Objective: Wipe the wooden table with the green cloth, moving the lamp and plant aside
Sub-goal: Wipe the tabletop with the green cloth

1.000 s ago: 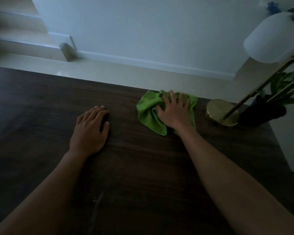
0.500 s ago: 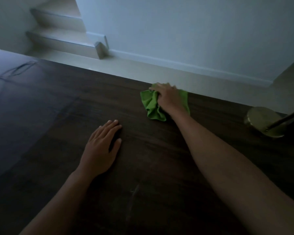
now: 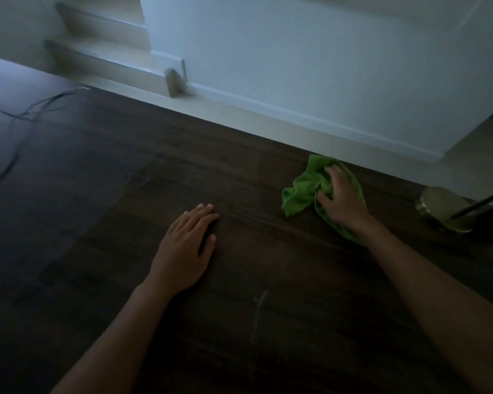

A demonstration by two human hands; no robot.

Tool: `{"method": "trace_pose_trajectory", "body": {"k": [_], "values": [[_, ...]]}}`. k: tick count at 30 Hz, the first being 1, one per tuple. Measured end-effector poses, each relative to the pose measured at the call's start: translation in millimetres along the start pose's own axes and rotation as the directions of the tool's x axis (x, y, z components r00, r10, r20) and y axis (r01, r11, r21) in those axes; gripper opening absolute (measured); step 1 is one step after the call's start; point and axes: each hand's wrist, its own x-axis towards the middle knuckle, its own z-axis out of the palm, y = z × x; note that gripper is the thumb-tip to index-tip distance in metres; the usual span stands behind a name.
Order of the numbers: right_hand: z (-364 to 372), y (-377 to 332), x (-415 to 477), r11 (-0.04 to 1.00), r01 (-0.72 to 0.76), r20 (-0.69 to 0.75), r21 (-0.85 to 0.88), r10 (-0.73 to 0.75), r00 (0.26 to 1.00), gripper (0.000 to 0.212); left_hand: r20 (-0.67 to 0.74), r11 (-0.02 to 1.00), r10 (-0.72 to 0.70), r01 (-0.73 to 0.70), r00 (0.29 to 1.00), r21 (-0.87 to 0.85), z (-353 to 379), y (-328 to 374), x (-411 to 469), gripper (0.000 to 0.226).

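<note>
The dark wooden table fills most of the head view. A crumpled green cloth lies near its far edge, right of centre. My right hand presses down on the cloth, fingers curled into its folds. My left hand rests flat on the bare wood in the middle, fingers together, holding nothing. The lamp's round brass base stands at the right edge with a thin dark rod slanting up from it. The lamp's shade and the plant are out of frame.
A dark cable trails across the table's far left corner. Beyond the far edge lie a pale floor, a white wall with a skirting board and steps at the upper left. A faint pale smear marks the wood near me.
The view has swung left, so the lamp shade and plant left the frame. My right hand has slid the cloth along the far edge, then slightly back toward me. My left hand stayed flat.
</note>
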Motion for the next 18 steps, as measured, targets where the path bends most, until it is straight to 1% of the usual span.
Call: {"method": "trace_pose_trajectory", "body": {"k": [3, 5, 7, 8, 10, 11, 13, 14, 15, 16, 18], "values": [[6.0, -28.5, 56.7, 0.994, -0.109, 0.014, 0.012, 0.108, 0.994, 0.051, -0.03, 0.999, -0.052, 0.052, 0.998, 0.006, -12.0, -12.1, -25.7, 0.053], [17.1, -60.3, 81.1, 0.994, -0.108, -0.015, -0.021, 0.108, 0.994, 0.046, -0.079, 0.992, -0.127, 0.126, 0.989, -0.019, -15.1, -13.3, -33.7, 0.049], [34.1, -94.2, 87.3, 0.999, -0.038, -0.03, -0.035, 0.037, 0.999, 0.044, -0.12, 0.974, -0.222, 0.214, 0.968, -0.074, -15.7, -10.2, -35.2, 0.05], [42.6, -110.5, 81.7, 1.0, 0.02, -0.026, -0.018, -0.02, 0.999, 0.044, -0.133, 0.967, -0.247, 0.236, 0.96, -0.097, -16.0, -8.7, -34.6, 0.051], [57.5, -133.0, 54.4, 0.984, 0.169, 0.02, 0.065, -0.17, 0.985, 0.048, -0.143, 0.969, -0.239, 0.228, 0.96, -0.091, -16.1, -7.7, -32.9, 0.051], [61.4, -137.3, 33.2, 0.959, 0.263, 0.06, 0.104, -0.27, 0.961, 0.051, -0.145, 0.972, -0.23, 0.22, 0.962, -0.082, -15.7, -7.9, -32.4, 0.052], [61.6, -127.8, -15.4, 0.885, 0.442, 0.144, 0.146, -0.461, 0.875, 0.053, -0.148, 0.973, -0.226, 0.215, 0.963, -0.088, -15.2, -8.9, -31.5, 0.055], [59.3, -112.3, -37.6, 0.857, 0.495, 0.178, 0.142, -0.514, 0.839, 0.052, -0.151, 0.972, -0.227, 0.214, 0.962, -0.094, -14.9, -8.9, -31.1, 0.055], [54.1, -93.5, -56.3, 0.848, 0.516, 0.184, 0.124, -0.531, 0.828, 0.051, -0.154, 0.971, -0.231, 0.218, 0.961, -0.096, -14.9, -8.3, -30.6, 0.055], [46.5, -73.8, -66.6, 0.858, 0.503, 0.164, 0.105, -0.514, 0.842, 0.05, -0.154, 0.97, -0.237, 0.224, 0.959, -0.098, -14.5, -7.8, -30.2, 0.053], [27.0, -41.3, -62.8, 0.926, 0.374, 0.068, 0.061, -0.377, 0.924, 0.048, -0.139, 0.97, -0.236, 0.225, 0.962, -0.088, -13.5, -6.4, -31.2, 0.05]]}}
